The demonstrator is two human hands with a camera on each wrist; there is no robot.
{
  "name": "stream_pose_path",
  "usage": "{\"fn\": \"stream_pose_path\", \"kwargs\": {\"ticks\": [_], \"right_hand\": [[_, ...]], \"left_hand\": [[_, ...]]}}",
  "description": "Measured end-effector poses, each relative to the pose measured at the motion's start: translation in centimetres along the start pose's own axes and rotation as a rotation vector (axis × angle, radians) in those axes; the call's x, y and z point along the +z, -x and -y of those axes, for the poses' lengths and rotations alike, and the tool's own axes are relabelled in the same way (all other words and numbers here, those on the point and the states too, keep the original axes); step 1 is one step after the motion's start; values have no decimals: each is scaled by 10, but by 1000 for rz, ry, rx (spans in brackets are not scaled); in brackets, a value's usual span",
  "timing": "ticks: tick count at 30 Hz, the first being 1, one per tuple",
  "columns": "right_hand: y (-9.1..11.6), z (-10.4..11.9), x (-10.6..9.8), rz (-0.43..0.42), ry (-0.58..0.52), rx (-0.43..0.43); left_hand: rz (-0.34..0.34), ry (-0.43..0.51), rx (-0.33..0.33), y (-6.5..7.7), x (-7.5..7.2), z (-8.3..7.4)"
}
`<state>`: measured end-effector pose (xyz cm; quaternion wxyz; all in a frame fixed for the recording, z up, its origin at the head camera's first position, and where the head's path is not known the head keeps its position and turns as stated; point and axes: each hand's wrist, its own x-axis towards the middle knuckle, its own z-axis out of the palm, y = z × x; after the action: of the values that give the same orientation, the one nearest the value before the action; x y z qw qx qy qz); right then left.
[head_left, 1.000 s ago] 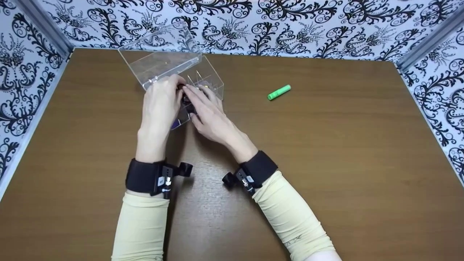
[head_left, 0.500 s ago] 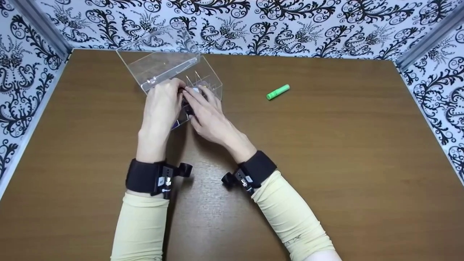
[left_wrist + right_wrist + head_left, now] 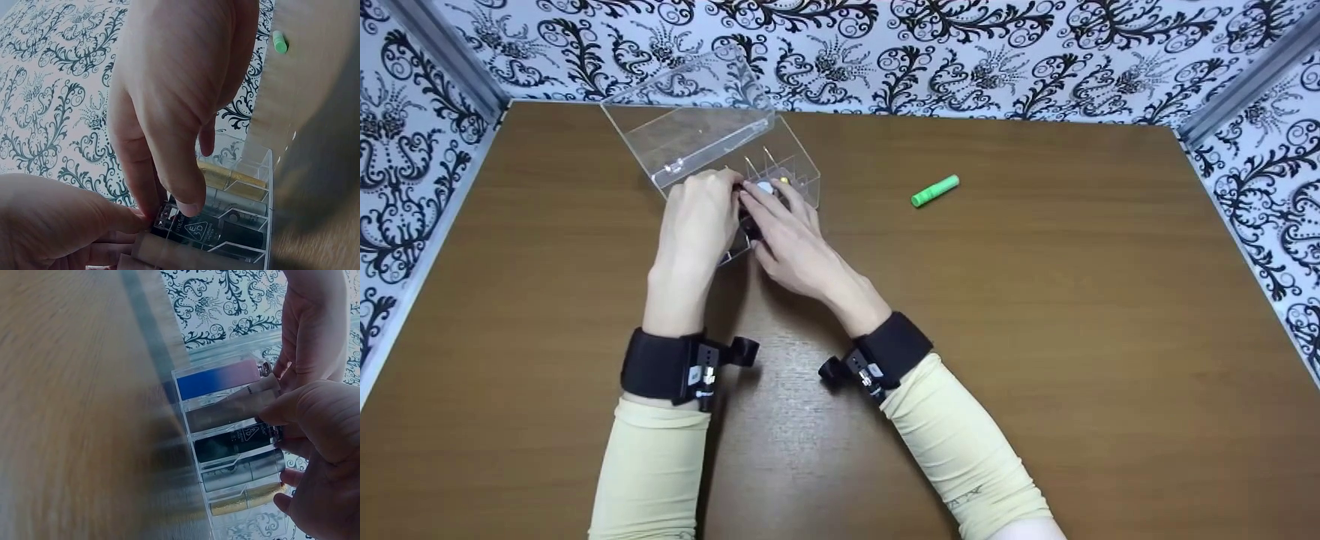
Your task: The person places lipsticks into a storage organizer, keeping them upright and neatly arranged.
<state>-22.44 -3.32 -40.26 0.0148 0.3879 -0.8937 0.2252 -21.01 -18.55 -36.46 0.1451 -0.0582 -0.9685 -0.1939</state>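
A clear compartment box holds several upright lipsticks and tubes. My left hand curls over its left part, fingertips pinching the top end of a beige tube. My right hand reaches in from the right with fairly straight fingers; its tips meet the left hand's in the head view. In the right wrist view its thumb lies by the beige tube and the black lipstick. Beside these stand a silver tube, a gold one and a blue-and-pink one. Both hands hide much of the box in the head view.
The box's clear lid stands raised at the back left, near the patterned wall. A green stick-shaped tube lies on the brown table to the right of the box.
My left hand has shifted slightly right and toward me, over the box's near left corner, covering the blue spot seen there before. The right hand stays nearly in place.
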Motion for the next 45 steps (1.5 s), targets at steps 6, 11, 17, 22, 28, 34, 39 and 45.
{"fn": "stream_pose_path", "kwargs": {"ticks": [6,11,17,22,28,34,39,45], "right_hand": [[4,-4,-7,-27,-37,9],[11,-11,-16,-130,-108,29],[18,-23,-29,-252,-217,44],[31,-46,-41,-256,-215,115],[52,-87,-64,-222,-153,184],[68,-114,-90,-133,-103,296],[76,-137,-104,-88,-93,380],[83,-163,-110,-33,-52,444]], "left_hand": [[-44,18,13,0,0,-6],[-133,65,60,-1,1,-11],[-245,111,138,-1,7,-20],[-310,136,233,-3,18,-33],[-268,154,381,-4,38,-59],[-111,142,387,-5,54,-78],[104,79,362,-11,67,-98],[296,76,294,-23,84,-123]]}}
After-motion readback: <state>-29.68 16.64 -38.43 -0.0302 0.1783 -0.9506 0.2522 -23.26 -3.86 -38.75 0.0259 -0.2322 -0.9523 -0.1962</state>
